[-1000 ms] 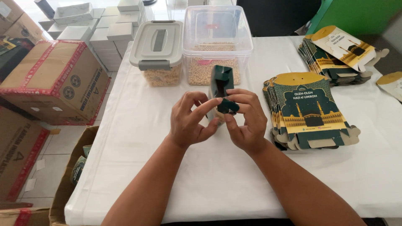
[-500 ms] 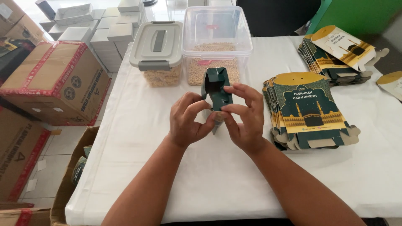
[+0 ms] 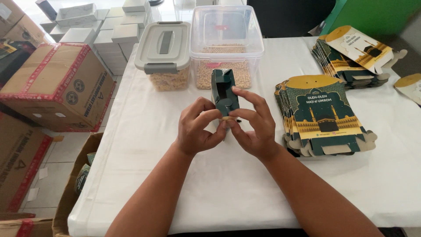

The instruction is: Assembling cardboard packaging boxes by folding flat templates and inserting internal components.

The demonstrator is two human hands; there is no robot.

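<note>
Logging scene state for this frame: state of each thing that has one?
Small box: folded up, upright, held in both hands' grip.
Left hand: closed on small box.
Right hand: closed on small box.
Grey-lid tub: lid on.
Clear tub: lid off, part full of beans.
Flat cartons: unfolded, stacked.
Far cartons: unfolded, stacked.

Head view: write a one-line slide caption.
Both hands, left hand and right hand, hold a small dark green carton upright over a white-clothed table, near two tubs and stacked flat cartons.
</note>
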